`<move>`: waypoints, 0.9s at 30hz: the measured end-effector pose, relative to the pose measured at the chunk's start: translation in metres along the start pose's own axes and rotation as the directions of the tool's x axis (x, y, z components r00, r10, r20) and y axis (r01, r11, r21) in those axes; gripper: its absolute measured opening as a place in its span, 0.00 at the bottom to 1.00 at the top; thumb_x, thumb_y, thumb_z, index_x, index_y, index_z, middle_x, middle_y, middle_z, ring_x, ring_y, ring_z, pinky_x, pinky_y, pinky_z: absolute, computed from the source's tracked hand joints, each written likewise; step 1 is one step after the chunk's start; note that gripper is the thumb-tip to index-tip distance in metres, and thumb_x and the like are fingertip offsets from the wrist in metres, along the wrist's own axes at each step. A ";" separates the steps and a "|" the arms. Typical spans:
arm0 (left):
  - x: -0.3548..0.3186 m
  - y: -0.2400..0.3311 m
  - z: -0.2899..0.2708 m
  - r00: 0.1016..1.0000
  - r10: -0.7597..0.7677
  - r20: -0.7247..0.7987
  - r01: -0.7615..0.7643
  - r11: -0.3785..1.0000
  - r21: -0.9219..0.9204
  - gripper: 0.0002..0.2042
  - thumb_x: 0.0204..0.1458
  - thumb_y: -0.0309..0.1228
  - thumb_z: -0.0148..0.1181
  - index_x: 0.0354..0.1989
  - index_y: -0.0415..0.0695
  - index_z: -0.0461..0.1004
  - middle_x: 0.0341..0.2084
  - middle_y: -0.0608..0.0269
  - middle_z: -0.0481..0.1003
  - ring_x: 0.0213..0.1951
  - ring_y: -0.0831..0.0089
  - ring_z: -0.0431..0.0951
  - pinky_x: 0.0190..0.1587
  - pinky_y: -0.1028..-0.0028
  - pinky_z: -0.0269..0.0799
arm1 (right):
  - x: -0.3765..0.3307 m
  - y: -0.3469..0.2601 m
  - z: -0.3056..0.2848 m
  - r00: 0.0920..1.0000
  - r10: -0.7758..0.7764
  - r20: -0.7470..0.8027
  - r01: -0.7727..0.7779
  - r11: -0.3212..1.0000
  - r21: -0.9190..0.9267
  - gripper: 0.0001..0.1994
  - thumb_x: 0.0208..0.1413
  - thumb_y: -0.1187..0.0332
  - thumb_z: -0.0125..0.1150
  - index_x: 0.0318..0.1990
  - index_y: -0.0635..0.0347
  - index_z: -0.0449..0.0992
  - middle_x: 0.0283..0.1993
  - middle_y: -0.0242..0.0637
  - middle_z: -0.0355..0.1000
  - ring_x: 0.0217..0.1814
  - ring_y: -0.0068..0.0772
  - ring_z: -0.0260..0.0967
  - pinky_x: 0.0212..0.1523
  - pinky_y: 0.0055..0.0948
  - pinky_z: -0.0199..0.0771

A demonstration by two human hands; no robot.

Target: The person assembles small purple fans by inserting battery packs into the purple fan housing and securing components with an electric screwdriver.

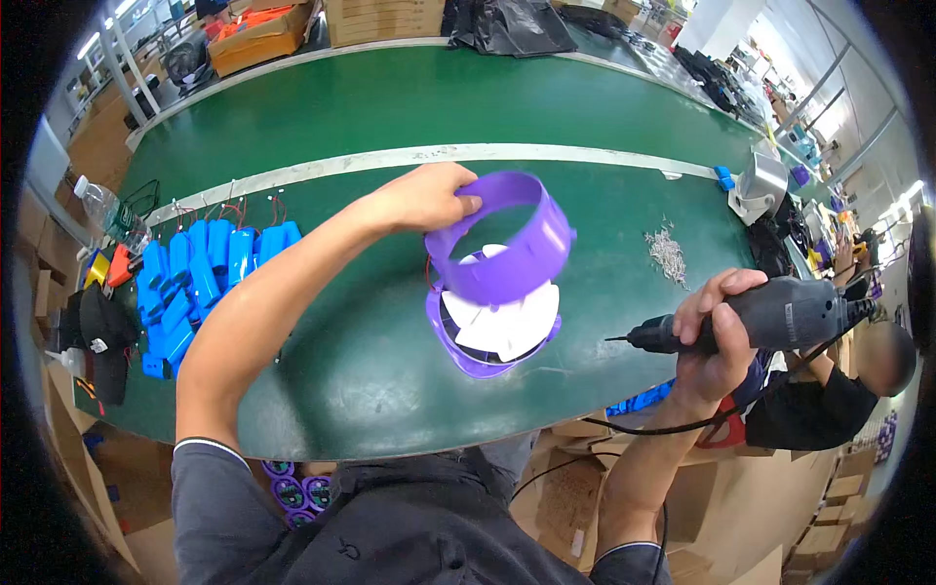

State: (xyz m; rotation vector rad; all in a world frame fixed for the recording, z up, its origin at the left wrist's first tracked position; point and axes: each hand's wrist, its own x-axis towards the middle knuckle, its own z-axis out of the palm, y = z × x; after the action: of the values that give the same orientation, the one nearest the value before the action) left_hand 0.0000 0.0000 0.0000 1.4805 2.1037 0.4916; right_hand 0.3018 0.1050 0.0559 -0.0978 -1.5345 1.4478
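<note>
My left hand [434, 200] is closed on the rim of a purple plastic ring [526, 249], which it holds tilted over a small fan. That fan, with white blades [502, 327] in a purple housing [480, 368], lies on the green table. The ring hides part of the blades. Off to the right, my right hand [720, 336] grips a dark grey corded electric screwdriver [785, 314]. Its thin bit points left toward the fan and stands apart from it. A pile of small screws [667, 255] lies beyond the screwdriver.
Many blue battery packs [200, 268] with wires lie at the left, by a clear bottle [109, 213]. A grey-and-white device [759, 187] stands at the right edge. A cable [663, 430] runs below the screwdriver. Another person [814, 390] sits at the right. Cardboard boxes [385, 21] line the back.
</note>
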 end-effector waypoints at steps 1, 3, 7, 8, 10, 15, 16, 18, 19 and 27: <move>0.003 -0.007 0.005 1.000 0.016 0.005 -0.014 0.949 -0.314 0.20 0.52 0.41 0.56 0.50 0.45 0.65 0.34 0.58 0.76 0.34 0.68 0.77 0.41 0.67 0.73 | 0.000 -0.001 -0.002 1.000 0.008 0.002 -0.008 1.000 0.007 0.14 0.45 0.69 0.57 0.39 0.61 0.61 0.28 0.36 0.60 0.15 0.23 0.57 0.19 0.23 0.62; 0.003 -0.035 0.006 0.999 0.037 0.002 -0.029 0.813 -0.581 0.17 0.53 0.39 0.55 0.43 0.39 0.69 0.32 0.57 0.76 0.32 0.72 0.76 0.36 0.71 0.74 | -0.002 0.004 0.007 1.000 0.004 -0.005 -0.004 1.000 0.024 0.14 0.45 0.69 0.57 0.38 0.61 0.61 0.28 0.36 0.60 0.15 0.23 0.57 0.18 0.23 0.62; -0.003 -0.076 0.040 0.983 -0.159 0.097 0.083 -0.089 -0.993 0.13 0.55 0.34 0.52 0.43 0.38 0.66 0.29 0.61 0.72 0.27 0.76 0.74 0.28 0.81 0.77 | -0.004 0.003 0.006 1.000 0.015 -0.024 -0.015 1.000 0.028 0.14 0.45 0.70 0.56 0.38 0.61 0.61 0.27 0.36 0.60 0.15 0.22 0.56 0.19 0.23 0.62; -0.004 -0.090 0.049 0.991 -0.054 0.126 0.109 -0.248 -0.963 0.13 0.55 0.34 0.51 0.44 0.38 0.65 0.29 0.61 0.71 0.27 0.75 0.74 0.26 0.81 0.77 | -0.004 0.000 0.007 0.998 0.023 -0.058 -0.021 0.999 0.038 0.14 0.43 0.71 0.57 0.38 0.62 0.61 0.26 0.38 0.60 0.15 0.24 0.57 0.18 0.24 0.63; -0.007 -0.092 0.063 0.988 0.084 0.127 0.152 -0.475 -0.867 0.14 0.56 0.32 0.50 0.46 0.36 0.63 0.29 0.59 0.69 0.28 0.74 0.73 0.20 0.80 0.77 | -0.004 0.000 0.006 0.995 0.032 -0.092 -0.028 0.999 0.040 0.15 0.42 0.72 0.57 0.37 0.63 0.61 0.26 0.39 0.61 0.14 0.26 0.57 0.18 0.26 0.64; -0.009 -0.073 0.065 0.982 0.185 0.046 0.145 -0.571 -0.808 0.13 0.58 0.29 0.45 0.48 0.35 0.61 0.28 0.59 0.66 0.22 0.78 0.67 0.16 0.82 0.71 | -0.004 0.002 0.007 0.996 0.048 -0.080 -0.043 0.997 0.062 0.15 0.42 0.73 0.57 0.37 0.63 0.61 0.25 0.39 0.61 0.15 0.26 0.57 0.18 0.26 0.64; -0.009 -0.071 0.064 0.967 0.254 -0.005 0.152 -0.593 -0.791 0.13 0.58 0.29 0.44 0.48 0.35 0.60 0.28 0.59 0.66 0.21 0.79 0.66 0.15 0.83 0.69 | -0.004 0.002 0.006 0.996 0.048 -0.073 -0.044 0.997 0.058 0.14 0.42 0.72 0.57 0.37 0.63 0.61 0.26 0.39 0.61 0.15 0.26 0.57 0.18 0.26 0.64; -0.006 -0.071 0.069 0.966 0.260 0.011 0.174 -0.614 -0.770 0.12 0.57 0.27 0.46 0.47 0.34 0.60 0.28 0.59 0.66 0.21 0.79 0.66 0.15 0.84 0.70 | -0.004 0.003 0.006 0.996 0.049 -0.068 -0.045 0.997 0.056 0.14 0.42 0.72 0.57 0.37 0.63 0.61 0.26 0.39 0.61 0.15 0.26 0.57 0.18 0.25 0.64; -0.005 -0.072 0.072 0.963 0.269 0.029 0.200 -0.635 -0.746 0.12 0.56 0.26 0.48 0.45 0.34 0.61 0.29 0.58 0.66 0.21 0.79 0.67 0.16 0.85 0.71 | -0.004 0.003 0.007 0.996 0.048 -0.081 -0.043 0.997 0.056 0.14 0.43 0.72 0.56 0.37 0.63 0.61 0.26 0.39 0.61 0.15 0.26 0.57 0.18 0.25 0.64; 0.005 -0.076 0.075 0.913 0.405 -0.052 0.300 -0.752 -0.586 0.18 0.57 0.29 0.43 0.53 0.31 0.55 0.34 0.52 0.66 0.22 0.78 0.66 0.16 0.84 0.70 | -0.004 0.002 0.007 0.998 0.035 -0.056 -0.031 0.997 0.076 0.14 0.43 0.73 0.56 0.37 0.63 0.61 0.26 0.39 0.61 0.14 0.25 0.57 0.17 0.25 0.64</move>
State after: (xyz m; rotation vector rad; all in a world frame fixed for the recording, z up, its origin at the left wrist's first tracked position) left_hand -0.0135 -0.0214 -0.1040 0.0530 -0.0789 1.5415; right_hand 0.2981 0.0979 0.0536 -0.1184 -1.4364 1.5146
